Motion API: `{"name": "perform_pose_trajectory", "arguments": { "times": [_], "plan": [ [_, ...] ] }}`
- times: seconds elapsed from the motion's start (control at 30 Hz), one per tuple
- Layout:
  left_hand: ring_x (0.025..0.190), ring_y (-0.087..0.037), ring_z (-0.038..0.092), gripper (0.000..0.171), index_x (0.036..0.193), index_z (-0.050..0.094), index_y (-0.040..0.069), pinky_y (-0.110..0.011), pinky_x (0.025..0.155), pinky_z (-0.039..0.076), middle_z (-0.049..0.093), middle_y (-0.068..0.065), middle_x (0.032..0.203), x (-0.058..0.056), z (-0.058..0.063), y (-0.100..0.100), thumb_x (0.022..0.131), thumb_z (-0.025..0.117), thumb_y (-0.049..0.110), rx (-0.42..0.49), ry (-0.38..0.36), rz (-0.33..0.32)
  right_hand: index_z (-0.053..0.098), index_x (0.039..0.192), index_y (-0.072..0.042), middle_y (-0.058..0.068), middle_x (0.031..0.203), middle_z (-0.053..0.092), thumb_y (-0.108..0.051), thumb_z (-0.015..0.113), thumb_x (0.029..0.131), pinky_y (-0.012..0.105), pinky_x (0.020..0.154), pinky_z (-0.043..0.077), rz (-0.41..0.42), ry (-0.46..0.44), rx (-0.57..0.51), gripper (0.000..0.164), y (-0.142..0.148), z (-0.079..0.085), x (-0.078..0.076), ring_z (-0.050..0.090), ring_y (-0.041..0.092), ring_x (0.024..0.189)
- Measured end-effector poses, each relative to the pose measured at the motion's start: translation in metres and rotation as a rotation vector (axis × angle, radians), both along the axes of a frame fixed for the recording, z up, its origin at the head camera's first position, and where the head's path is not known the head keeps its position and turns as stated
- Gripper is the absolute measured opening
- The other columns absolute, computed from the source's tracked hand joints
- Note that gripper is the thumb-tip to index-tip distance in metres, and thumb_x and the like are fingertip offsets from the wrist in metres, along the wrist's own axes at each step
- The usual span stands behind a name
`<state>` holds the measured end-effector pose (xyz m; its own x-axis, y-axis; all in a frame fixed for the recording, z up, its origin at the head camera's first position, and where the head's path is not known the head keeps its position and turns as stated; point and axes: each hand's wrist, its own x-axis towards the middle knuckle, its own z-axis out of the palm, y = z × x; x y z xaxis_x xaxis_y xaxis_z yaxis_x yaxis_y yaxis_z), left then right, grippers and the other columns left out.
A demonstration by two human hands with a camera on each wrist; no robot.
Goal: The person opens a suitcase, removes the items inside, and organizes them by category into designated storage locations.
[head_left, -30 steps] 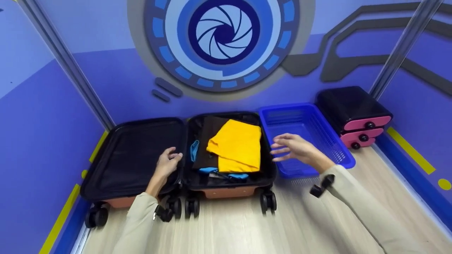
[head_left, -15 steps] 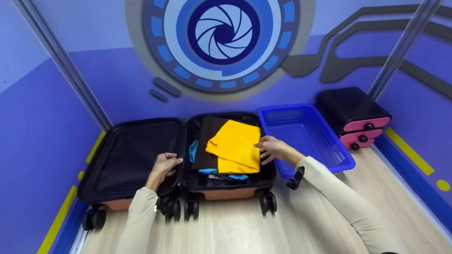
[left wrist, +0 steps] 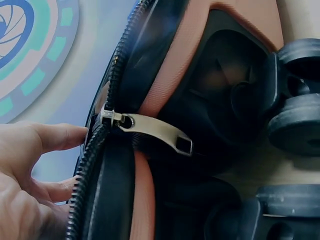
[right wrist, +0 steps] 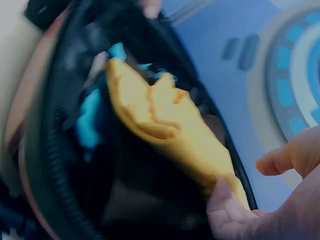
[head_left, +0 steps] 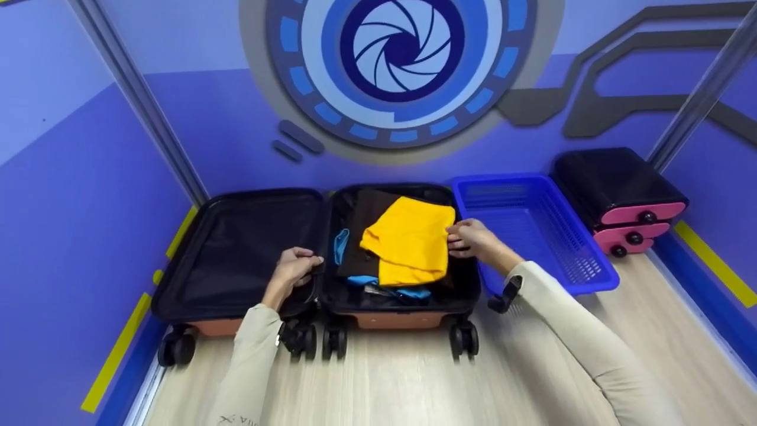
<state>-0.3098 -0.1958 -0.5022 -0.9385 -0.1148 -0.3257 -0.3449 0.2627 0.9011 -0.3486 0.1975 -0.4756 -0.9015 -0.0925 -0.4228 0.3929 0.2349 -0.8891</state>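
A suitcase lies spread open on the floor, its black-lined left half [head_left: 236, 242] beside its right half [head_left: 399, 320]. In the right half, a folded yellow garment [head_left: 417, 239] sits over a dark brown garment [head_left: 358, 260], with light blue cloth [head_left: 362, 280] showing at the edges. My right hand [head_left: 478, 241] touches the yellow garment's right edge; in the right wrist view a digit lies against the fabric and another stands apart from it. My left hand [head_left: 291, 269] rests its fingertips at the left half's inner rim, near the zipper pull [left wrist: 157, 131].
A blue plastic basket [head_left: 609, 278] stands right of the suitcase. Beyond it is a black box [head_left: 618, 177] with pink drawers [head_left: 644, 212] by the right wall corner. Suitcase wheels [head_left: 464, 338] point toward me over the wooden floor [head_left: 402, 378]. A printed wall closes the back.
My right hand has come left from over the basket to the yellow garment's edge. The left hand stays at the suitcase's middle rim. The head view has shifted a little.
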Motion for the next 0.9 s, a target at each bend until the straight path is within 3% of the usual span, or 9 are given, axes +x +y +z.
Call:
{"name": "perform_pose_trajectory", "arguments": {
  "times": [0.17, 0.23, 0.33, 0.47, 0.57, 0.63, 0.77, 0.9],
  "plan": [
    [0.104, -0.021, 0.067, 0.039, 0.127, 0.061, -0.002, -0.030, 0.080, 0.058, 0.065, -0.016, 0.122, 0.000, -0.005, 0.001, 0.095, 0.073, 0.015, 0.002, -0.011, 0.002, 0.052, 0.138, 0.005, 0.012, 0.110, 0.060, -0.014, 0.051, 0.108, 0.046, 0.099, 0.056, 0.027, -0.095, -0.056, 0.035, 0.003, 0.000, -0.002, 0.063, 0.022, 0.096],
    [0.102, -0.020, 0.067, 0.038, 0.127, 0.061, -0.001, -0.030, 0.079, 0.058, 0.065, -0.015, 0.121, 0.000, -0.007, 0.001, 0.094, 0.073, 0.015, 0.007, -0.011, 0.012, 0.054, 0.133, 0.001, 0.010, 0.108, 0.063, -0.015, 0.052, 0.108, 0.048, 0.101, 0.053, -0.001, -0.130, -0.113, 0.029, -0.001, -0.001, -0.004, 0.064, 0.023, 0.099],
    [0.100, -0.019, 0.066, 0.036, 0.124, 0.062, -0.001, -0.029, 0.077, 0.057, 0.065, -0.014, 0.119, -0.001, -0.006, 0.001, 0.094, 0.073, 0.014, 0.005, 0.005, 0.027, 0.057, 0.120, -0.002, 0.009, 0.103, 0.065, -0.014, 0.053, 0.107, 0.046, 0.096, 0.055, -0.058, -0.152, -0.194, 0.018, -0.008, -0.002, -0.009, 0.066, 0.022, 0.096],
    [0.101, -0.021, 0.066, 0.035, 0.123, 0.062, -0.001, -0.028, 0.077, 0.057, 0.064, -0.015, 0.119, -0.003, -0.005, 0.001, 0.094, 0.073, 0.014, 0.001, 0.020, 0.030, 0.058, 0.113, -0.002, 0.015, 0.109, 0.057, -0.009, 0.056, 0.104, 0.036, 0.083, 0.059, -0.133, -0.148, -0.268, 0.012, -0.014, -0.003, -0.011, 0.065, 0.023, 0.093],
    [0.106, -0.023, 0.066, 0.036, 0.124, 0.062, -0.001, -0.031, 0.081, 0.058, 0.064, -0.016, 0.122, -0.002, -0.005, 0.002, 0.094, 0.073, 0.015, 0.003, 0.020, 0.013, 0.057, 0.120, -0.002, 0.021, 0.118, 0.053, -0.011, 0.059, 0.104, 0.032, 0.078, 0.060, -0.182, -0.163, -0.319, 0.019, -0.014, -0.006, -0.009, 0.064, 0.024, 0.092],
    [0.109, -0.023, 0.066, 0.036, 0.125, 0.062, -0.001, -0.033, 0.085, 0.058, 0.063, -0.016, 0.124, -0.001, -0.005, 0.002, 0.095, 0.073, 0.015, 0.003, 0.013, 0.000, 0.054, 0.131, -0.002, 0.022, 0.126, 0.053, -0.017, 0.059, 0.106, 0.033, 0.082, 0.059, -0.159, -0.181, -0.310, 0.029, -0.014, -0.007, -0.008, 0.065, 0.025, 0.095],
    [0.111, -0.025, 0.066, 0.037, 0.127, 0.062, 0.000, -0.034, 0.086, 0.058, 0.065, -0.016, 0.123, -0.001, -0.005, 0.001, 0.095, 0.073, 0.016, -0.012, 0.017, -0.002, 0.040, 0.149, -0.006, 0.018, 0.141, 0.053, -0.019, 0.061, 0.106, 0.049, 0.102, 0.052, -0.092, -0.176, -0.238, 0.050, -0.017, -0.010, -0.008, 0.064, 0.032, 0.113],
    [0.105, -0.023, 0.067, 0.036, 0.126, 0.064, 0.001, -0.032, 0.083, 0.058, 0.067, -0.014, 0.118, -0.001, -0.005, 0.001, 0.095, 0.073, 0.016, -0.022, 0.035, 0.015, 0.034, 0.156, -0.010, 0.016, 0.151, 0.046, -0.005, 0.060, 0.101, 0.057, 0.112, 0.043, -0.094, -0.137, -0.242, 0.061, -0.019, -0.008, -0.012, 0.056, 0.039, 0.128]
  ]
}}
